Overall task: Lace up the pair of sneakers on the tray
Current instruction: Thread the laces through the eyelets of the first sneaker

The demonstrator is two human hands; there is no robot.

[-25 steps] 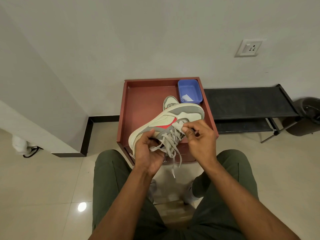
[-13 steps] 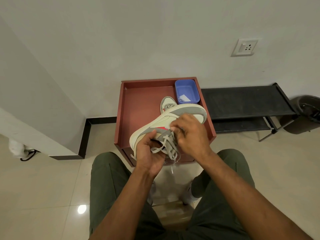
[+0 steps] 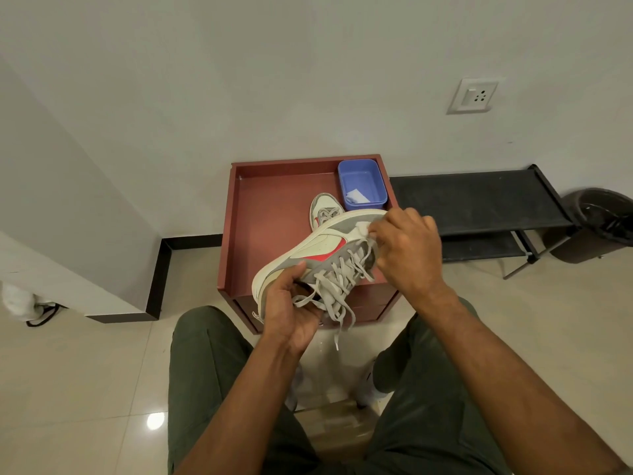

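Note:
I hold a white and grey sneaker (image 3: 318, 246) with a red swoosh, tilted on its side above the front of the red-brown tray (image 3: 270, 217). My left hand (image 3: 291, 306) grips its heel and collar from below. My right hand (image 3: 407, 250) pinches the grey lace (image 3: 337, 279) near the toe-end eyelets. Loose lace ends hang down past the tray's front edge. The second sneaker (image 3: 325, 210) lies on the tray behind the first, mostly hidden.
A blue plastic tub (image 3: 362, 184) with a slip of paper sits in the tray's back right corner. A black low rack (image 3: 479, 207) stands to the right, with a dark bin (image 3: 599, 224) beyond it. My knees frame the tiled floor below.
My right hand has moved up along the shoe from the middle eyelets toward the toe end. The sneaker has tipped a little, showing more of its side. The left hand keeps its hold.

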